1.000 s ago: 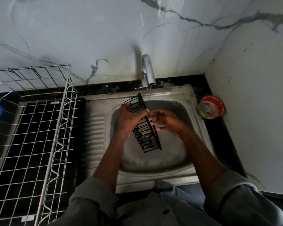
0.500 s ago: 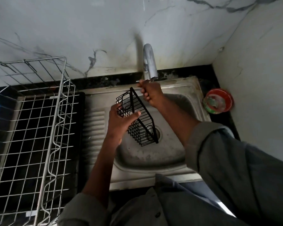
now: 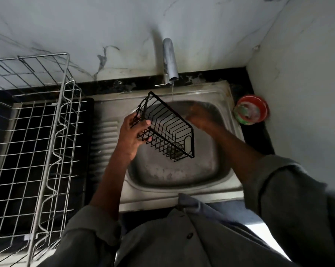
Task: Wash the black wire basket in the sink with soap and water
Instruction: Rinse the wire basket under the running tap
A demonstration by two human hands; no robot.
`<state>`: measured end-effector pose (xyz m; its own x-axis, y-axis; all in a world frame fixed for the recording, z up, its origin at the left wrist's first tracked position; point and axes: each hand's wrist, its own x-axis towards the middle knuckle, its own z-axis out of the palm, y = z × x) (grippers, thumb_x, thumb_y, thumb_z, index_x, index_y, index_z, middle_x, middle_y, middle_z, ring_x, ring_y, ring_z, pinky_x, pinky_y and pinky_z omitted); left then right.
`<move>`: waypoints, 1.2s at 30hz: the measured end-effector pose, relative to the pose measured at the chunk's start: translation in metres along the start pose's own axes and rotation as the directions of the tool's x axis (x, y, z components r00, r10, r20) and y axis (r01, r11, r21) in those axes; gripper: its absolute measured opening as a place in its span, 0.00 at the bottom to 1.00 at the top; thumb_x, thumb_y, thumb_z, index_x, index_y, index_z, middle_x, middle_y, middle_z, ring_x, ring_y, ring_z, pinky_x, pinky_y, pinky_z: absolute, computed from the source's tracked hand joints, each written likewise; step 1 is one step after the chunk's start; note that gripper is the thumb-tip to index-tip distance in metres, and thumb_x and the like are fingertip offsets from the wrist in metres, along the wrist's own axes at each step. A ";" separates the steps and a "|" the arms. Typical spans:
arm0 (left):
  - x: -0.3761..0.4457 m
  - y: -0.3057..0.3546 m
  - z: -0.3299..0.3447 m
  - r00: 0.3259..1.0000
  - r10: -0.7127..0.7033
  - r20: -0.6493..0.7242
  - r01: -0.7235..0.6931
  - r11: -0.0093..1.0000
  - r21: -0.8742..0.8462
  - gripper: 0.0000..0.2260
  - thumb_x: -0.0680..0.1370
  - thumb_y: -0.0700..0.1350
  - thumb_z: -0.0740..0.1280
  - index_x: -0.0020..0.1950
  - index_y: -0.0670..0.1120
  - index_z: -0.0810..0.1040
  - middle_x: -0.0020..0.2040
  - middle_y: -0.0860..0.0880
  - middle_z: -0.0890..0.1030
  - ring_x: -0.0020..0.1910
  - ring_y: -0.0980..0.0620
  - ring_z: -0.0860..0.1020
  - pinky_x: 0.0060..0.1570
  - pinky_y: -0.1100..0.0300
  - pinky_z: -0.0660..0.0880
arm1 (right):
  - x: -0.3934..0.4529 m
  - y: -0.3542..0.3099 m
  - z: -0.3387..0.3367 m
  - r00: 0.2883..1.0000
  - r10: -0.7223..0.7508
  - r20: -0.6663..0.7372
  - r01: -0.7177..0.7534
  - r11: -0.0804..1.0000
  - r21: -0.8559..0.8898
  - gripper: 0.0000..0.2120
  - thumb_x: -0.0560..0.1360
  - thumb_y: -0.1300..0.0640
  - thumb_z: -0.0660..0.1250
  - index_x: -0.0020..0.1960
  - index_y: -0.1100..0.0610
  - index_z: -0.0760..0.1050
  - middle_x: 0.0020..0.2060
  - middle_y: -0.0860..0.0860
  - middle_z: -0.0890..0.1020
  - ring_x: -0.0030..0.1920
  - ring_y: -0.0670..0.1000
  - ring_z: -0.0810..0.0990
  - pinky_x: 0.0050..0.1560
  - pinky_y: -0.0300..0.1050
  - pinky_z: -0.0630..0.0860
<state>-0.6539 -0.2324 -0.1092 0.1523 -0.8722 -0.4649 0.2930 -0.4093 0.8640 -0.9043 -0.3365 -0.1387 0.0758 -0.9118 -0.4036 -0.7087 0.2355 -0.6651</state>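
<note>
Marble wall behind, dark counter along its foot. Large steel dish rack stood on the counter to the left of the sink. Sink basin was wet, stained, with the drain partly visible through the basket wires.

Black wire basket was held tilted above the basin, one long edge up, far end near the tap. A thin stream ran from the spout and fell just beside the basket's upper rim, whether touching it I could not tell.

Left hand gripped the basket's near-left end, fingers curled through the wires, thumb on the rim. Right hand was motion-blurred behind the basket's far side; its grip could not be made out, apart or closed, nor whether it touched the wires.

A red tub, contents unclear, sat at the sink's right rear corner.

Risks, as judged: the basket hung from one hand only, wet and possibly soapy, so it could slip and drop into the basin. The stream was weak and off to one side; much of the mesh might go unrinsed.

No suds could be made out. Rack's left part was cut off.
</note>
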 end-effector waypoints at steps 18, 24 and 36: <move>-0.010 -0.016 0.013 0.987 -0.150 0.060 0.157 0.976 -0.151 0.19 0.81 0.41 0.65 0.72 0.51 0.74 0.69 0.44 0.79 0.60 0.31 0.81 0.64 0.31 0.74 | -0.075 0.014 -0.046 0.991 0.090 -0.096 -0.003 0.744 0.668 0.18 0.75 0.70 0.64 0.50 0.47 0.76 0.52 0.53 0.85 0.45 0.51 0.83 0.34 0.43 0.80; 0.013 -0.021 0.047 0.950 -0.307 -0.063 0.308 0.951 0.013 0.17 0.85 0.47 0.63 0.73 0.61 0.74 0.67 0.54 0.80 0.59 0.40 0.81 0.63 0.40 0.74 | -0.058 0.024 -0.058 0.968 -0.088 -0.237 0.197 0.847 0.493 0.27 0.78 0.72 0.61 0.75 0.56 0.68 0.61 0.49 0.80 0.60 0.46 0.79 0.51 0.29 0.75; 0.072 -0.027 0.076 0.991 -0.070 -0.114 0.068 0.998 -0.017 0.14 0.88 0.50 0.59 0.70 0.48 0.77 0.59 0.57 0.80 0.50 0.60 0.78 0.57 0.55 0.74 | -0.029 0.030 -0.055 0.877 0.125 -0.463 0.105 0.892 0.440 0.21 0.80 0.65 0.61 0.72 0.59 0.73 0.69 0.55 0.77 0.68 0.51 0.75 0.66 0.34 0.67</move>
<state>-0.7223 -0.3045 -0.1508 0.2378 -0.8053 -0.5430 0.3192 -0.4632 0.8268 -0.9666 -0.3218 -0.1126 -0.3475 -0.9262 -0.1463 -0.3150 0.2623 -0.9121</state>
